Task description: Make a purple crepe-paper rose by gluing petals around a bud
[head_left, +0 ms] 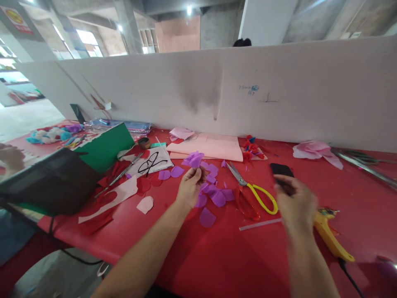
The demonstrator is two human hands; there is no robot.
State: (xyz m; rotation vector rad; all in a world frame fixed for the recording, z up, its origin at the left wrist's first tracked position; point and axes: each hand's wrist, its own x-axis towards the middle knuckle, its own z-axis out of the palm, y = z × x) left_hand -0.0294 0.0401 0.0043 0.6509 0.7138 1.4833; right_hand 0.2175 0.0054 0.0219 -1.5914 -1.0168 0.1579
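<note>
My left hand (190, 188) is closed, pinching a purple paper flower (194, 159) between thumb and fingers above the table. Beneath and around it lie loose purple petals (217, 196), several of them overlapping. Farther right, my right hand (296, 203) is over the lower part of a black phone (281, 169). It is blurred, with thumb and forefinger curled across the phone; whether they grip it I cannot tell. Between the hands lie scissors (243, 182) with one red and one yellow handle, blades partly apart. A clear glue stick (260, 224) is below them.
A yellow glue gun (330, 236) with a cord lies at the right. Pink sheets (211, 147) and red flowers (252, 149) are at the back by a white partition (149, 87). Glasses (150, 163), tweezers (125, 169) and paper scraps (119, 196) lie left, near a green board (108, 147).
</note>
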